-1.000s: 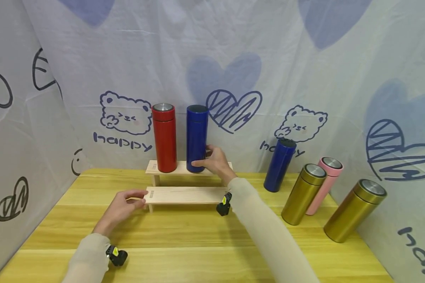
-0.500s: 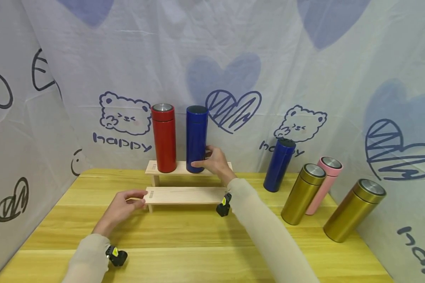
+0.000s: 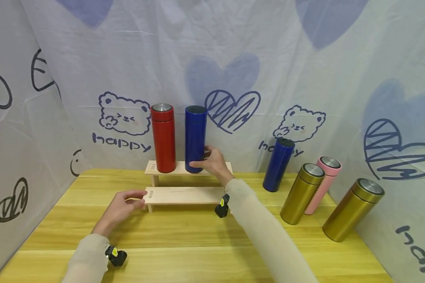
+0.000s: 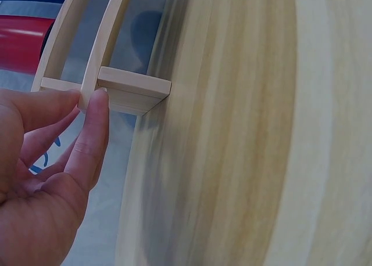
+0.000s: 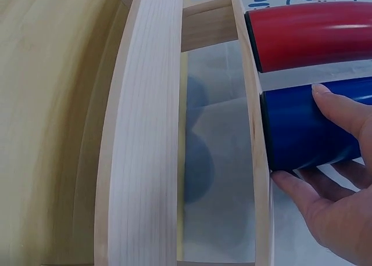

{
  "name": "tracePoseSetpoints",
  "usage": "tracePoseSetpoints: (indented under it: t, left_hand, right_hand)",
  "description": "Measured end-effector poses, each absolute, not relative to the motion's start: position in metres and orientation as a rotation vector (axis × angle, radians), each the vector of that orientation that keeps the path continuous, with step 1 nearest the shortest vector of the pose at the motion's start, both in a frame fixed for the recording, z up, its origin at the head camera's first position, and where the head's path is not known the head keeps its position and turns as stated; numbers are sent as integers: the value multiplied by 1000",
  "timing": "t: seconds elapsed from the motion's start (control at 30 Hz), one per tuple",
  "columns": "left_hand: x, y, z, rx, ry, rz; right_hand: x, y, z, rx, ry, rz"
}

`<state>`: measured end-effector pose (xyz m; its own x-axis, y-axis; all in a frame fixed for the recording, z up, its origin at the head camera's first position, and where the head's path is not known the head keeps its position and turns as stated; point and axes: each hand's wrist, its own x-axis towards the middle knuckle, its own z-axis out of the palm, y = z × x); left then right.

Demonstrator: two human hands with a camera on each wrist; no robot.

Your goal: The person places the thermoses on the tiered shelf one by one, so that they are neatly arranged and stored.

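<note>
A two-tier wooden shelf (image 3: 187,195) stands on the table. On its upper tier a red thermos bottle (image 3: 163,141) and a blue thermos bottle (image 3: 195,135) stand upright with a gap between them. My right hand (image 3: 214,163) grips the blue bottle low near its base; in the right wrist view the thumb lies along one side and the fingers reach round the other. My left hand (image 3: 122,206) pinches the left end of the lower tier between thumb and finger, as the left wrist view shows. The lower tier's board (image 5: 145,138) bears nothing in the right wrist view.
At the right of the table stand a second blue bottle (image 3: 279,165), a gold bottle (image 3: 302,194) overlapping a pink bottle (image 3: 322,188), and another gold bottle (image 3: 354,210). A patterned white cloth (image 3: 152,59) hangs behind and at both sides.
</note>
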<state>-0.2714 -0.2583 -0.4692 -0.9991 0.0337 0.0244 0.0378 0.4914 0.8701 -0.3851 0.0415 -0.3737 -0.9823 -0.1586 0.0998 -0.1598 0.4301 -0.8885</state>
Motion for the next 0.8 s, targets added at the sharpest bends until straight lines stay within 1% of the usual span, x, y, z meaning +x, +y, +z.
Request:
tracePoseSetpoints:
  t: [0.5, 0.8]
  left_hand:
    - [-270, -258, -469, -55, -2714, -1587]
    - [-269, -258, -467, -43, -2713, -1591]
  right_hand:
    - [-379, 45, -374, 336, -2652, 1697]
    - [-370, 63, -371, 352, -2597, 1760]
